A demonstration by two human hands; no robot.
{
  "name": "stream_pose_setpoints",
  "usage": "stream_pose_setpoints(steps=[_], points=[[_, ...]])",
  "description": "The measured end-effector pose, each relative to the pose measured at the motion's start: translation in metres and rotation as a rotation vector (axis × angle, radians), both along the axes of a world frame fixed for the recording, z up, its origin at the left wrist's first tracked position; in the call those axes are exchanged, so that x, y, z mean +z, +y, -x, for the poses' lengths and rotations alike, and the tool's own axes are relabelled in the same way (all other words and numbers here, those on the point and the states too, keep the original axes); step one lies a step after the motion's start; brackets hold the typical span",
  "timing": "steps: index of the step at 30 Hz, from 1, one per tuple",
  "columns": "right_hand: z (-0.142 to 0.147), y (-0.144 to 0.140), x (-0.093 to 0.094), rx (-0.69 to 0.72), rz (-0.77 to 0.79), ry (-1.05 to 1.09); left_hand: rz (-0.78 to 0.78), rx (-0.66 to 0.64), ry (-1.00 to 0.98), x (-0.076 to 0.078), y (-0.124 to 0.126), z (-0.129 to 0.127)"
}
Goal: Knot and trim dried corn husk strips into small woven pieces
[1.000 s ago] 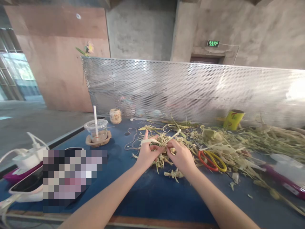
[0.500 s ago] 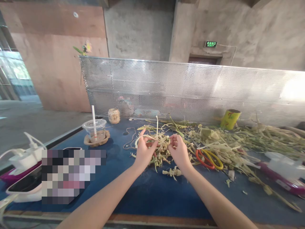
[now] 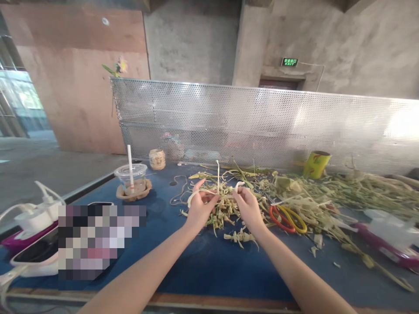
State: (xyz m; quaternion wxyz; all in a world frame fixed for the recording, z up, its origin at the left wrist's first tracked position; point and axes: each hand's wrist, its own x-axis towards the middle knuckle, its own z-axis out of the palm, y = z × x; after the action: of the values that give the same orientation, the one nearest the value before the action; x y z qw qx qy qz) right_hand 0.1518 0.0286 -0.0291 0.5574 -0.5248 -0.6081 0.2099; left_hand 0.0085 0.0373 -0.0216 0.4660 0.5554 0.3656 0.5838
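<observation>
My left hand (image 3: 200,208) is closed in a pinch on a pale braided-looking strand (image 3: 218,176) of dried plant fibre, whose thin end stands upright above the fingertips. Part of it also loops out on the left side of that hand. Opposite, my right hand (image 3: 250,208) pinches a pale fibre strip (image 3: 240,184), with its tip curling up over the fingers. Whether the two pieces join is hard to make out. Both hands hover over a heap of dried plant scraps (image 3: 224,213). Closer to me lies a small knotted bundle (image 3: 240,236) of the same material.
Red and yellow-handled scissors (image 3: 283,218) lie right of the hands. Beyond them spread dried stalks (image 3: 356,189) and a yellow tube (image 3: 317,164). Leftward are a plastic cup (image 3: 131,176) with a straw, a woven pot (image 3: 157,159) and a phone (image 3: 36,250). A perforated metal panel (image 3: 209,113) backs the table.
My right hand has turned and shifted slightly right, so a pale strip now shows curling above its fingers. The left hand keeps its pinch, almost still.
</observation>
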Motion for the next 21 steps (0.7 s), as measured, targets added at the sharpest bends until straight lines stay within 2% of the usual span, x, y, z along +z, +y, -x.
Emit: stream_pose_setpoints(steps=[2,6,10,14,16,21], points=[[0.000,-0.002,0.002,0.057,-0.070,-0.070,0.071,0.005,-0.087,-0.001,0.002,0.000],[-0.005,-0.006,0.005,0.101,-0.202,-0.409,0.163,0.017,-0.211,-0.004,0.006,0.002],[-0.010,-0.007,0.006,0.176,-0.234,-0.513,0.211,-0.022,-0.228,-0.004,0.006,0.004],[-0.011,-0.004,0.006,0.044,-0.292,-0.430,0.198,-0.067,-0.207,-0.001,0.004,0.004],[-0.011,-0.002,0.005,0.018,-0.231,-0.313,0.171,-0.101,-0.186,0.000,0.003,0.004],[-0.008,0.000,0.004,0.274,0.096,0.068,0.021,-0.139,-0.002,0.004,-0.002,0.005]])
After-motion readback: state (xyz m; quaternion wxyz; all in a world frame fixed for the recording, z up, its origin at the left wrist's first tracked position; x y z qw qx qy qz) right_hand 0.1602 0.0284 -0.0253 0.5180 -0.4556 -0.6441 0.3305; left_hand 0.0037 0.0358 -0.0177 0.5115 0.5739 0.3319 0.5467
